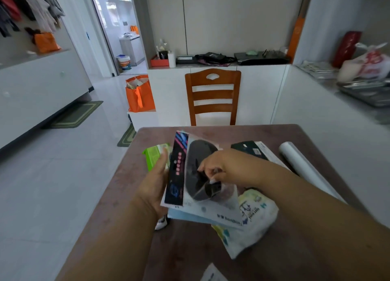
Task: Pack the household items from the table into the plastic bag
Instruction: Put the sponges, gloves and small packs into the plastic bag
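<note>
A white box picturing a black mouse (196, 175) is held tilted above the brown table (274, 133). My left hand (154, 185) grips its dark left side. My right hand (228, 166) pinches at the box's front, where a thin clear plastic bag (226, 193) seems to lie over the lower right; its edges are hard to make out. On the table lie a green packet (155, 157) behind my left hand, a dark box (250, 150), a white roll (299, 164), a printed soft pack of wipes (256, 217) and a light blue flat item (187, 216) under the held box.
A wooden chair (213, 95) stands at the table's far side. An orange bag (140, 95) sits on a low white box to the left. A white paper (211, 274) shows at the near table edge. A counter with a metal tray (367, 90) runs along the right.
</note>
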